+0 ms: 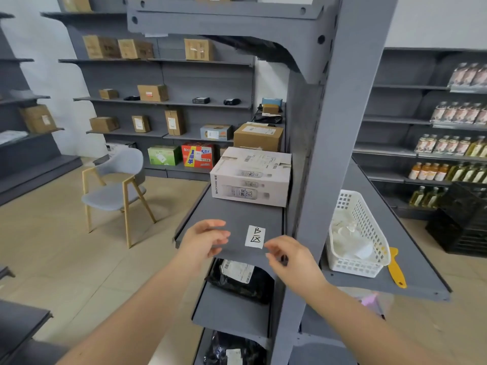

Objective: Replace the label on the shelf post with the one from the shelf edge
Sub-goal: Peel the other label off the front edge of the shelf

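A white paper label point(255, 236) with black handwritten characters lies near the front edge of the grey shelf point(232, 217). My right hand point(287, 256) hovers just right of the label, its fingertips touching or nearly touching the label's lower right corner. My left hand point(204, 238) is at the shelf's front edge to the left of the label, fingers curled and apart, holding nothing that I can see. The grey shelf post point(340, 122) rises right of the label; no label shows on its visible faces.
A white bottled-water carton point(250, 177) sits further back on the same shelf. Right of the post stand a white plastic basket point(355, 233) and a yellow scraper point(395, 267). Black parcels point(237, 280) fill the lower shelves. A grey chair point(116, 188) stands at the left.
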`<state>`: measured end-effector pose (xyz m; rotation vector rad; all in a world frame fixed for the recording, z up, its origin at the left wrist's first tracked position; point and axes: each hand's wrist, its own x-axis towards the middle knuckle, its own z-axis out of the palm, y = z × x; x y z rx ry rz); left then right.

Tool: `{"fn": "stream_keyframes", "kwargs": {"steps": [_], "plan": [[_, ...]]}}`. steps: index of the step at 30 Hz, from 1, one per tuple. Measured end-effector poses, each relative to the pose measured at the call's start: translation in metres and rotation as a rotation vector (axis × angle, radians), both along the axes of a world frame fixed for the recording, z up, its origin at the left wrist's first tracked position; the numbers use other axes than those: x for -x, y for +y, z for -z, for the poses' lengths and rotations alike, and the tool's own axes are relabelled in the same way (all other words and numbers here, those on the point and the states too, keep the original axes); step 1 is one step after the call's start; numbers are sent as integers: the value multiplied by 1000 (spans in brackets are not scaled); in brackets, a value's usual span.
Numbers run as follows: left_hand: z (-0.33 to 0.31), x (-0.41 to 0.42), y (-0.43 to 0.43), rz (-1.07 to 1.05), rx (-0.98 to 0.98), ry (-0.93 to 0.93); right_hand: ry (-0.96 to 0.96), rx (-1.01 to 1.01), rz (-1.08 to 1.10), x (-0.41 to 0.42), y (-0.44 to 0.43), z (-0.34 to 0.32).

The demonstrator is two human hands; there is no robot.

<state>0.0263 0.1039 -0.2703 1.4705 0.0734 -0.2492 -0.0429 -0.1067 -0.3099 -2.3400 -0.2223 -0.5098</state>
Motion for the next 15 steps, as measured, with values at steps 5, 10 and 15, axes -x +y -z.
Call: {"fn": "stream_keyframes", "kwargs": {"steps": [5,10,15], "plan": [[13,0,-8,4,-30,51,163,203,-7,-36,11,17],[29,4,-14,30,-43,87,215,379,64,-50,19,32],[41,5,-11,38,-64,113,169,487,80,-49,19,42]]}}
